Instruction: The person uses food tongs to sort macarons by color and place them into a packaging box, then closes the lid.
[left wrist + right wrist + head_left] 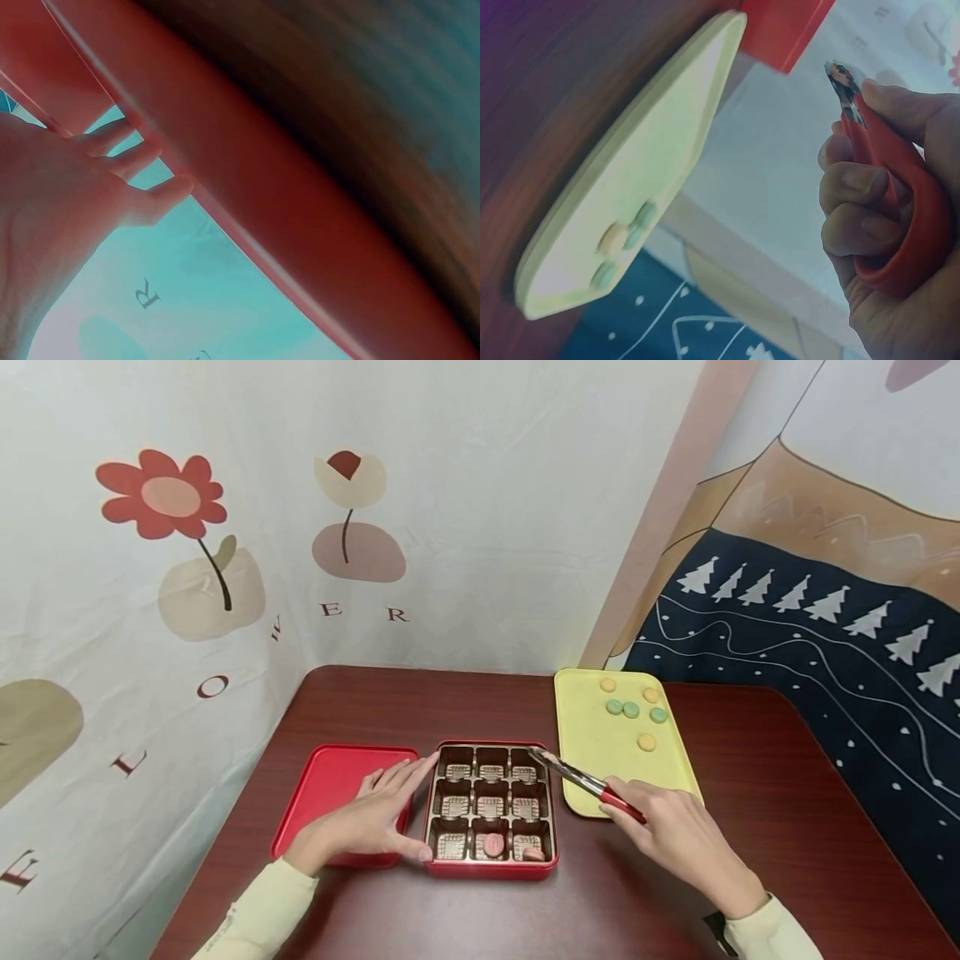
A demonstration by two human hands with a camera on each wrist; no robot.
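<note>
My right hand grips red-handled metal tongs, fingers curled round the handles. The tips reach over the far right compartment of the red box; something small and pinkish shows at them, too small to identify. The box has a dark divided insert. One pink macaron lies in the near middle compartment, and another pink macaron leans by the front wall of the near right one. My left hand spreads along the box's left side, thumb and fingertips touching its edge. In the left wrist view, the fingers meet the red rim.
Beyond the box, at right, a yellow tray holds several yellow and green macarons. A red lid lies left of the box, partly behind my left hand. Printed cloth hangs behind the wooden table.
</note>
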